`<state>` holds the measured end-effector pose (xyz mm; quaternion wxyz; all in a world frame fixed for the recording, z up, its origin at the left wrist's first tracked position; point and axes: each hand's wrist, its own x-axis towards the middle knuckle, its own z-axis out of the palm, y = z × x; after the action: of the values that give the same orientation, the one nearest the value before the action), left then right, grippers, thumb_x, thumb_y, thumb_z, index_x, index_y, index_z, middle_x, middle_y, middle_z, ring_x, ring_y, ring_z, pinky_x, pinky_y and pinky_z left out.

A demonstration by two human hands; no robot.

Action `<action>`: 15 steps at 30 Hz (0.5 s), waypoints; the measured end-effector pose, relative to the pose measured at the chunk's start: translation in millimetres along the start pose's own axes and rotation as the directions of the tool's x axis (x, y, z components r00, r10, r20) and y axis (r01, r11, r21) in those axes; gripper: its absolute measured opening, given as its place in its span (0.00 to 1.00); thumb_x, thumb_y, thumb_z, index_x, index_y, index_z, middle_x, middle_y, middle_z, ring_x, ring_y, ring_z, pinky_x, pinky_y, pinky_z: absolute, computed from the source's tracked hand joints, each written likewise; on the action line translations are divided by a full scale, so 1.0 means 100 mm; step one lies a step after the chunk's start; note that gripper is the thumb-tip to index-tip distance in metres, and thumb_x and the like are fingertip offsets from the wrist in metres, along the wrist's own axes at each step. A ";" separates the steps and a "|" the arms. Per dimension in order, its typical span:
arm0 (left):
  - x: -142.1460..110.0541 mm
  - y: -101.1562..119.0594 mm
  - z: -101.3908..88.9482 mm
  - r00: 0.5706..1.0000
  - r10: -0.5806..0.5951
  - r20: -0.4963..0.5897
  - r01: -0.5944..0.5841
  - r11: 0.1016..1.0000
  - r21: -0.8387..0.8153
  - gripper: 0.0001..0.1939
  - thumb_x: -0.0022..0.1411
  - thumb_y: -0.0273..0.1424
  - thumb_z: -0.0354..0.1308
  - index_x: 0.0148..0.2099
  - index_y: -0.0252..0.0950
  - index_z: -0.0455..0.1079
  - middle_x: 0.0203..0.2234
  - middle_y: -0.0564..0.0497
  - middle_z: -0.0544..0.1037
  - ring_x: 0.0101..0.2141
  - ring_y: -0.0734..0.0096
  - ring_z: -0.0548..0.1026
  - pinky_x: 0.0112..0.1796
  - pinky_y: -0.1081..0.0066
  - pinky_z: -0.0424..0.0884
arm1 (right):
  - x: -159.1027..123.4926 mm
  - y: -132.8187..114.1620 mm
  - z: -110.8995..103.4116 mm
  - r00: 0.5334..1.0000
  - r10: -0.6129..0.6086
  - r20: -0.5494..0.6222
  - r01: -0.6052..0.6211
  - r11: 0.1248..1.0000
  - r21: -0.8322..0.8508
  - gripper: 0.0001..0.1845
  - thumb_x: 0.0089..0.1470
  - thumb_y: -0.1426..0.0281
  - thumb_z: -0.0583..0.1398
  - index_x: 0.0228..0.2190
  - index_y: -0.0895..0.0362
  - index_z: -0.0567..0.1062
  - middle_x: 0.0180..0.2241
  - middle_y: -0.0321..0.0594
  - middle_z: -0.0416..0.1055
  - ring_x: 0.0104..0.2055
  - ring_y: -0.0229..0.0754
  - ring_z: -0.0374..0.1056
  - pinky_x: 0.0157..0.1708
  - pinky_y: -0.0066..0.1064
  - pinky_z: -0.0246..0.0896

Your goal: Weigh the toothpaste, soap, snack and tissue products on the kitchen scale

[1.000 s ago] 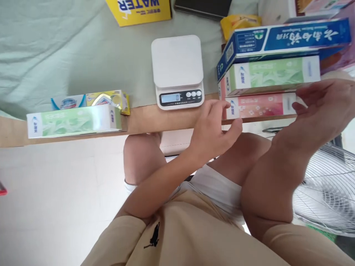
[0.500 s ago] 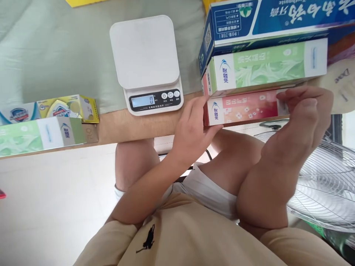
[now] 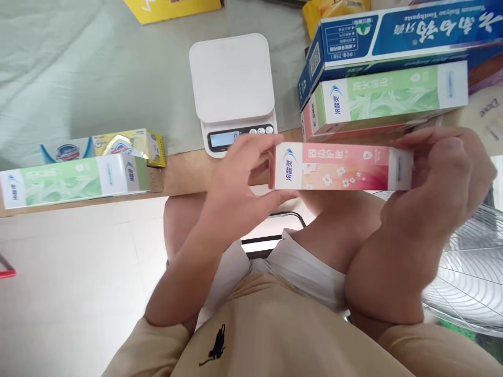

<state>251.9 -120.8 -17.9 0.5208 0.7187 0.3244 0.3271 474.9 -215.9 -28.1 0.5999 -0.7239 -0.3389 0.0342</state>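
Observation:
A pink toothpaste box [image 3: 334, 166] is held level between my hands, lifted just in front of the table edge. My left hand [image 3: 236, 191] is closed around its left end, fingers at the upper corner and thumb below. At the other end my right hand [image 3: 444, 178] grips the box between thumb and fingers. Behind my left fingers stands a white kitchen scale [image 3: 231, 78] with a bare platform; part of its display is covered. Close behind the held box, a green toothpaste box [image 3: 396, 94] lies before a blue toothpaste box [image 3: 396, 39].
To the left, another green toothpaste box [image 3: 66, 182] lies along the table edge, with a yellow soap box [image 3: 151, 146] and a blue-white soap box [image 3: 68, 150] behind. A yellow box [image 3: 176, 8] is at the back. A fan [image 3: 467, 277] stands low at right.
Both hands have taken the pink toothpaste box by its ends. It has come away from the stack at right, toward me and to the left. The view has shifted too.

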 end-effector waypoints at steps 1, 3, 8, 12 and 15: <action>0.05 0.07 -0.13 1.000 0.013 -0.003 -0.013 1.000 0.003 0.31 0.53 0.36 0.77 0.59 0.48 0.74 0.56 0.47 0.76 0.58 0.55 0.78 0.56 0.55 0.84 | -0.04 -0.06 0.04 0.998 -0.060 -0.004 0.060 0.998 0.037 0.14 0.58 0.65 0.55 0.31 0.57 0.79 0.32 0.43 0.72 0.40 0.44 0.69 0.46 0.43 0.62; 0.21 0.24 -0.43 1.000 0.030 0.008 -0.031 0.999 0.028 0.33 0.49 0.36 0.79 0.58 0.49 0.76 0.57 0.47 0.76 0.60 0.51 0.76 0.56 0.52 0.84 | -0.13 -0.19 0.12 0.985 -0.169 0.008 0.168 0.983 0.075 0.12 0.55 0.64 0.58 0.32 0.55 0.80 0.35 0.43 0.73 0.45 0.46 0.70 0.53 0.47 0.63; 0.63 0.50 -1.06 0.988 -0.015 0.154 0.013 1.000 0.016 0.37 0.41 0.23 0.79 0.55 0.45 0.80 0.59 0.51 0.76 0.63 0.47 0.74 0.64 0.43 0.74 | -0.42 -0.47 0.39 0.968 -0.078 0.239 0.061 0.995 0.080 0.14 0.51 0.63 0.66 0.41 0.52 0.78 0.51 0.45 0.71 0.57 0.51 0.69 0.65 0.55 0.62; 0.72 0.19 -1.24 0.990 0.096 0.100 -0.080 0.985 -0.155 0.31 0.51 0.25 0.75 0.58 0.42 0.77 0.60 0.51 0.77 0.66 0.54 0.72 0.70 0.46 0.66 | -0.61 -0.61 0.70 0.943 -0.031 0.331 0.023 0.999 0.028 0.13 0.53 0.73 0.63 0.41 0.52 0.74 0.57 0.47 0.66 0.67 0.51 0.63 0.66 0.56 0.65; 0.80 -0.19 -1.12 0.975 0.207 -0.082 -0.222 0.902 -0.369 0.25 0.55 0.36 0.75 0.55 0.43 0.77 0.56 0.51 0.79 0.63 0.57 0.74 0.69 0.53 0.69 | -0.68 -0.60 0.96 0.954 -0.142 0.266 0.136 0.990 0.040 0.09 0.58 0.76 0.59 0.39 0.51 0.74 0.56 0.44 0.66 0.65 0.47 0.64 0.70 0.58 0.62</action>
<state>205.3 8.3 1.6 0.6031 0.6300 0.1851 0.4529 351.9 -167.6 -25.7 0.5570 -0.6807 -0.4666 0.0932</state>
